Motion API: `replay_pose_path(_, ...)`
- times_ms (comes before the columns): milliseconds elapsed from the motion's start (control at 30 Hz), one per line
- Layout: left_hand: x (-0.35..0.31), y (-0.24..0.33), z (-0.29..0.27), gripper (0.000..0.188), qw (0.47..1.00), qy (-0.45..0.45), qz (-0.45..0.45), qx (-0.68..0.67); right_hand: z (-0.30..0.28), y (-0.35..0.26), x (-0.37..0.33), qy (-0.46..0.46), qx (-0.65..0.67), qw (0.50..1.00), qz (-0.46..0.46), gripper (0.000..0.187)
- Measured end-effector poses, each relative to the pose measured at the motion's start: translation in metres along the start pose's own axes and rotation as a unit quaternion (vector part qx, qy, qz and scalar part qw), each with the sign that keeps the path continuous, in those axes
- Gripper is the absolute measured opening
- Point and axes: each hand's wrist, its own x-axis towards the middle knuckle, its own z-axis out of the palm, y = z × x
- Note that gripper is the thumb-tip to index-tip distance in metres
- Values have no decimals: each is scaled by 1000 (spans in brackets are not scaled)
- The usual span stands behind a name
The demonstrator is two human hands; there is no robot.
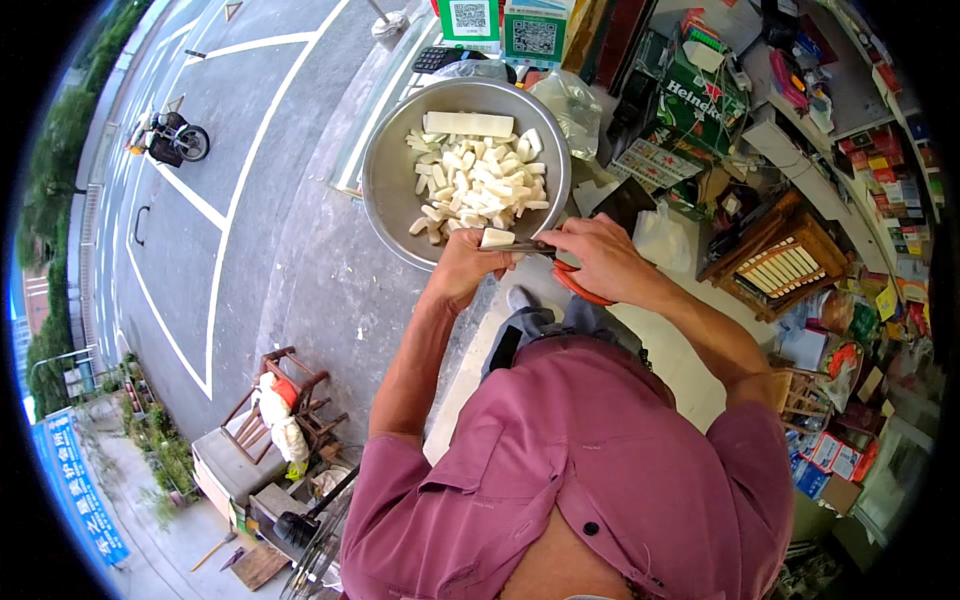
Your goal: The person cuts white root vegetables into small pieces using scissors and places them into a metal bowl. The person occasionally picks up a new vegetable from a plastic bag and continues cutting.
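Observation:
A large steel bowl (388,185) is in front of me with several short white chunks (480,178), which look like cut rice cake. One long uncut white slab (468,124) lies on the chunks at the bowl's far side. Over the near rim, my left hand (463,268) pinches a short white piece (497,238). My right hand (608,258) is closed round a pair of scissors (583,287) with red-orange handles. The dark blades point left and lie against the near side of the held piece. Whether they are fully closed, I cannot tell.
A black keypad device (445,60), two green printed signs (535,35) and a clear plastic bag (570,110) stand beyond the bowl. At right are a green carton (700,105) and a wooden frame (775,260). Wooden stools (290,400) sit left; a motorcycle (172,138) is on the road.

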Motion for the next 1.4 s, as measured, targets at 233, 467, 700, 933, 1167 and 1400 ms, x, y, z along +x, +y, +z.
replay_pose_path(233, 1, -4, 0, 19, 999, 34, -3, 19, -15, -13, 9, -101, 166, 973, 123, 28)
replay_pose_path(467, -12, -6, -6, 45, 977, 144, 115, 104, -5, 1, 7, -153, 462, 823, 293, 34)
replay_pose_path(700, -10, 4, 28, 34, 944, 253, 211, -19, 18, 7, 2, -129, 416, 886, 160, 37)
replay_pose_path(933, -5, -11, 38, 33, 945, 260, 196, -16, 2, -4, 8, -139, 318, 923, 165, 44)
replay_pose_path(1167, -8, -20, 42, 41, 935, 269, 205, -110, 22, 4, 1, -115, 418, 878, 204, 31)
replay_pose_path(1400, -10, -17, 39, 35, 923, 287, 197, -165, 8, -9, 6, -123, 377, 897, 197, 25)
